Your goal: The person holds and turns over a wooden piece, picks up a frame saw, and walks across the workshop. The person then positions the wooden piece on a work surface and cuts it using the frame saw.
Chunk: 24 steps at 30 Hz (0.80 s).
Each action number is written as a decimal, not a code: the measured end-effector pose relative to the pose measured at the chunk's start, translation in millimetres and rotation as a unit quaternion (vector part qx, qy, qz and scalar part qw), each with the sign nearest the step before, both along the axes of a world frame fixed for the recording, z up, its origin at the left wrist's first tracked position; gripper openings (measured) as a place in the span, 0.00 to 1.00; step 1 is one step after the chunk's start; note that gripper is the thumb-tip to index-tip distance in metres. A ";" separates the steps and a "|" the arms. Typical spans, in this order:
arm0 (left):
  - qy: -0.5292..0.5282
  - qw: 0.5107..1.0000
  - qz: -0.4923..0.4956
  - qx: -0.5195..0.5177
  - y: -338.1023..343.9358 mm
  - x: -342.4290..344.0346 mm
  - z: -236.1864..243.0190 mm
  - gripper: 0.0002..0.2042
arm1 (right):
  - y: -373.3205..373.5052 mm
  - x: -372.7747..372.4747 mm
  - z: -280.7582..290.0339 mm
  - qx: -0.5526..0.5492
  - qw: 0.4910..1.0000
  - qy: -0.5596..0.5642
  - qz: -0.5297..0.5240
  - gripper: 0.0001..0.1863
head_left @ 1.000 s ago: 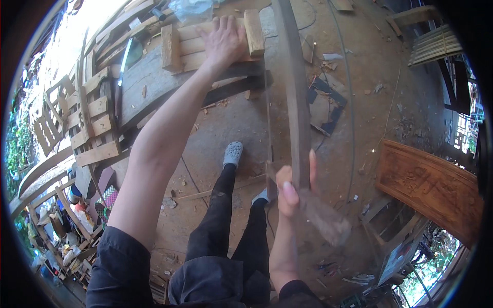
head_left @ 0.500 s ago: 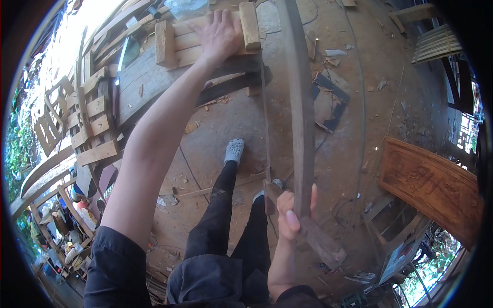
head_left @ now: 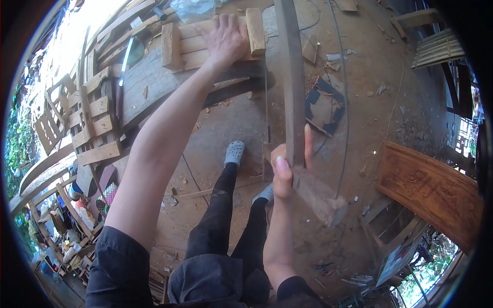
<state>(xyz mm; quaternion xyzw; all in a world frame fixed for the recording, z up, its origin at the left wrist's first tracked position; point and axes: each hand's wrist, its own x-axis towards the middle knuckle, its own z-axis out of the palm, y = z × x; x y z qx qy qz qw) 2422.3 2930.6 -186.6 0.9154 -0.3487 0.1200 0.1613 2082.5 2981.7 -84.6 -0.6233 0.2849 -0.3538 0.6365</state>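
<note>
My left hand (head_left: pixel 228 42) lies flat with fingers spread on a wooden piece made of pale slats (head_left: pixel 194 44) between two thicker end blocks, pressing it on a grey plank bench (head_left: pixel 149 84). In my right hand (head_left: pixel 284 177) is the end of a wooden frame saw (head_left: pixel 295 87); its fingers wrap round the grip and one finger points up along the beam. The saw's thin blade (head_left: pixel 266 97) runs upward beside the right end block (head_left: pixel 256 32), close to or touching it. The saw's far end is outside the view.
A stack of pale slatted wood pieces (head_left: pixel 97 123) stands left of the bench. Wood scraps, a dark broken panel (head_left: pixel 326 108) and a cable (head_left: pixel 345 92) lie on the dirt floor. At the right leans a carved reddish-brown wooden panel (head_left: pixel 429 190). A cluttered shelf stands lower left.
My right hand has moved forward, away from my body, carrying the saw along beside the wooden piece. My left hand stays pressed on the slats; the view has shifted slightly.
</note>
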 end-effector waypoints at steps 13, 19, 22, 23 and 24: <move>0.001 0.999 -0.027 -0.018 4.7 5.2 -1.8 0.22 | 43.9 -60.9 -1.4 0.087 0.994 -0.066 -0.019 0.42; 0.033 0.999 -0.015 0.018 3.0 5.2 -1.8 0.24 | -4.4 22.8 4.3 0.060 0.998 -0.034 0.000 0.42; 0.016 1.000 0.007 0.021 2.3 4.7 -3.9 0.23 | 3.5 9.8 -2.7 0.061 0.998 -0.018 -0.008 0.42; 0.014 1.000 0.019 0.016 0.9 3.9 -4.6 0.23 | 9.9 -4.3 -7.4 0.068 0.997 -0.032 -0.012 0.42; 0.014 0.999 0.031 0.011 -0.3 3.3 -5.4 0.22 | 17.7 -20.4 -10.4 0.075 0.996 -0.046 -0.015 0.43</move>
